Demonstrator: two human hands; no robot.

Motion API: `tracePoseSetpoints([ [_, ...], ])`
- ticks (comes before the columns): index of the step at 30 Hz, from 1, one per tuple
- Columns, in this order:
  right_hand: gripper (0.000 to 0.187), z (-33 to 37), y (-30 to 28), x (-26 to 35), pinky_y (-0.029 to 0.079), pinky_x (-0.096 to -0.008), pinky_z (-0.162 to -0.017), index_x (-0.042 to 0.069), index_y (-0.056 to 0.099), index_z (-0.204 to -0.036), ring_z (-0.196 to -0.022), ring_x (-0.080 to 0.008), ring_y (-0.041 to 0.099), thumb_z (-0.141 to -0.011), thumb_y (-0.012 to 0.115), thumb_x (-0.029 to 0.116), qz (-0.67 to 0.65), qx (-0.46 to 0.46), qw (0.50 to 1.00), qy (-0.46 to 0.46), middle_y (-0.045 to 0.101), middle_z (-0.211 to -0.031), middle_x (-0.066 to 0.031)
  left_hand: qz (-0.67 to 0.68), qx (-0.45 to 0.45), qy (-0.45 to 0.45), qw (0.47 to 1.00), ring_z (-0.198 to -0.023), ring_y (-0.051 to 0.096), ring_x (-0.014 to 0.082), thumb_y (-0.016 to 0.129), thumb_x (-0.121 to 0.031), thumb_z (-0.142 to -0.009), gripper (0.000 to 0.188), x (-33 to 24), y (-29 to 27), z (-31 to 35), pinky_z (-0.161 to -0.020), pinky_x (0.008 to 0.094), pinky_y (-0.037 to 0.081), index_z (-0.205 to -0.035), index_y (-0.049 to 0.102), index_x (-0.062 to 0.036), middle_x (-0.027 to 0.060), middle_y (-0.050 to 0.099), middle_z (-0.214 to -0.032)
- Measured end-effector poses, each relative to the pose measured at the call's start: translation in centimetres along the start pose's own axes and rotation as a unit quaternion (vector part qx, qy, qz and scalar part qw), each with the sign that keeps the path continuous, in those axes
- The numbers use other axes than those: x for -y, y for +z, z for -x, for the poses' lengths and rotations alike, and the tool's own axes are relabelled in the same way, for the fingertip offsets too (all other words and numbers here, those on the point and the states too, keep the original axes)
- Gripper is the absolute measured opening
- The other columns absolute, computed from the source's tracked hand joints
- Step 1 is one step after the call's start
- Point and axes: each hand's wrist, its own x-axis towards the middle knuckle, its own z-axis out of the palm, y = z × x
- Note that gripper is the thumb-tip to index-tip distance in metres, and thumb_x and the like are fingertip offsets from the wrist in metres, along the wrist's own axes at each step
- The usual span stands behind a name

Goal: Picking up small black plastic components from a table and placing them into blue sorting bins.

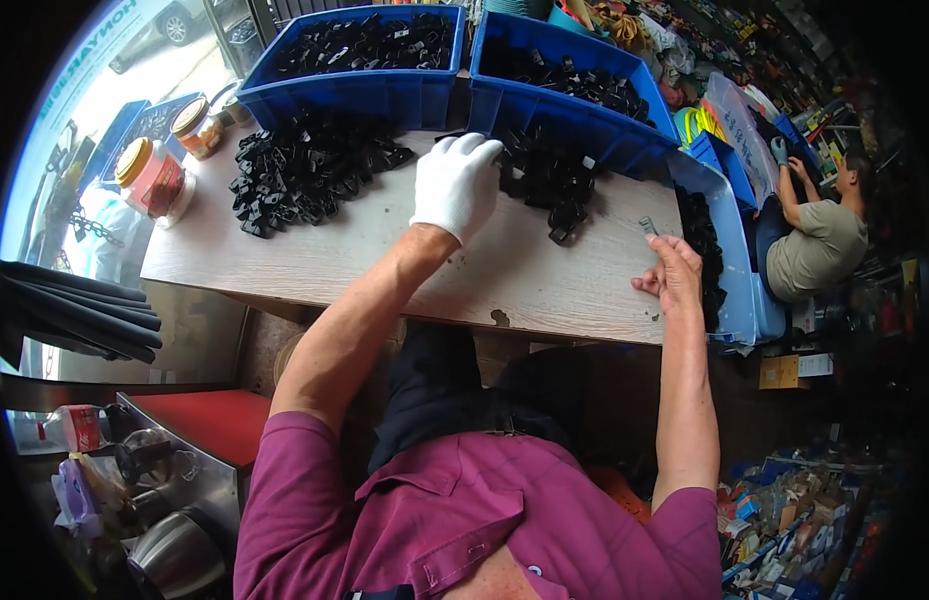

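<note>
My left hand [456, 188], in a white knitted glove, is over the table between two heaps of small black clip-like parts. Its fingers curl together, with their tips turned away, so I cannot make out what they hold. A sliver of something black shows just beyond the knuckles. Close by on the right lies the smaller heap of black parts [566, 190]; the larger heap [294, 175] spreads to the left. My bare right hand [674, 272], near the table's right edge, pinches a small flat grey piece [647, 226] between thumb and forefinger.
Two blue bins [354, 88] [569, 115] full of black parts line the table's far side. Another light-blue bin [741, 250] stands against the right edge. Lidded jars [149, 178] occupy the left corner of the wooden table [384, 270]. A co-worker [819, 235] sits farther right.
</note>
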Motion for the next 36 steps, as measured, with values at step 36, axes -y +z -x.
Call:
tracePoseSetpoints([
  [36,0.022,2.8,10.0,-0.5,0.045,-0.025,-0.041,0.003,0.069,-0.104,-0.043,-0.0053,0.042,-0.086,0.077,0.013,0.218,0.144,0.964,-0.045,0.052,-0.059,0.0043,-0.162,0.132,-0.012,0.978,-0.087,0.069,0.0327,0.065,-0.02,-0.088,0.016,7.8,-4.9,1.8,-0.082,0.0456,0.056,-0.081,0.077,-0.0121,0.0079,0.075,-0.087],
])
